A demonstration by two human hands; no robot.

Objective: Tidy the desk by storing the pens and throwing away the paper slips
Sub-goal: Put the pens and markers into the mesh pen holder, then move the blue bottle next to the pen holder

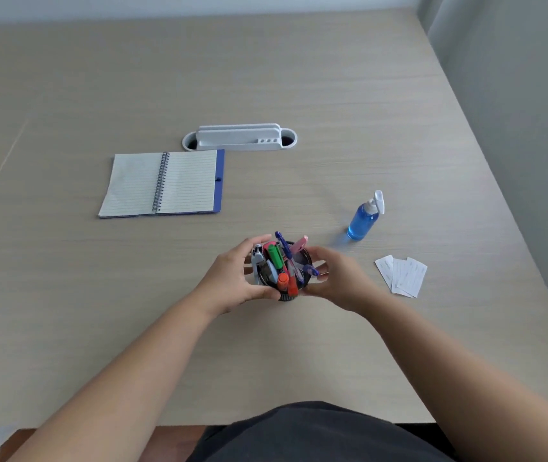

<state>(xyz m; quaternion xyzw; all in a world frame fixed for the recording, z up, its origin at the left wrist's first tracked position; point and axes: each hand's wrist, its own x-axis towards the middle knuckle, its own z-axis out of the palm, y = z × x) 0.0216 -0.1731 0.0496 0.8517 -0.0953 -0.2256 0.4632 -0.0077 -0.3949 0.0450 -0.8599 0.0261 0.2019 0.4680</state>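
I count one pen cup (pixel 286 296) crowded with pens (pixel 277 258), too bunched to number exactly. Three paper slips (pixel 402 276) lie fanned together. There is one open notebook (pixel 162 183), one blue spray bottle (pixel 364 219) and one white desk tray (pixel 239 137).

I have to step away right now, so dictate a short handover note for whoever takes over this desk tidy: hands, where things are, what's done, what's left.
Left hand and right hand are cupped around the black round mesh pen holder, one on each side; the right hand is blurred, so its exact grip is unclear.
The colourful pens and markers stand inside the holder, near the front middle of the pale wooden desk.
The white paper slips lie fanned on the desk right of the holder, untouched.
Done: no loose pens are visible on the desk.
Left: place the holder, then throw the slips away. No bin is in view.
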